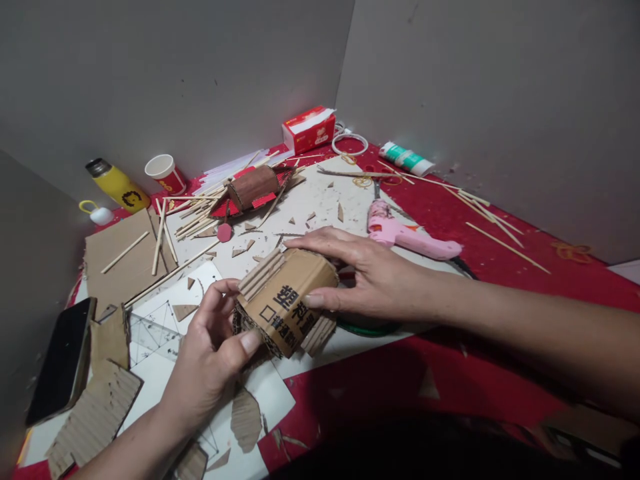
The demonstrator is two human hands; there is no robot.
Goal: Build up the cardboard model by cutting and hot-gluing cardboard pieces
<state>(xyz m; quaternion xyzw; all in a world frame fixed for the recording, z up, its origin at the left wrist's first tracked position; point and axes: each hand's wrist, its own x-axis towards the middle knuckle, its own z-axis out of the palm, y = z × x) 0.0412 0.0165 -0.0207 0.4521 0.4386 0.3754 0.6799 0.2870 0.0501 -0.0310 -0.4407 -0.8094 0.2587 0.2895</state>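
Between my hands is a cardboard model [293,293] with a curved brown top, black printed characters and ribbed cardboard strips on two sides. My left hand [213,333] grips its near left end, thumb on the lower edge and fingers behind. Across the right end lies my right hand [350,270], fingers over the top and thumb on the printed face. The model's underside is hidden. Past it, a small red and brown cardboard boat [253,189] rests among wooden sticks. A pink glue gun [415,239] lies to the right of my right hand.
Cardboard scraps [95,407] and a black phone [60,360] lie at the left. Along the back stand a yellow bottle [120,187], a paper cup [166,175] and a red tissue pack [310,131]. Loose sticks [480,207] are at the right. Grey walls [175,80] enclose the table.
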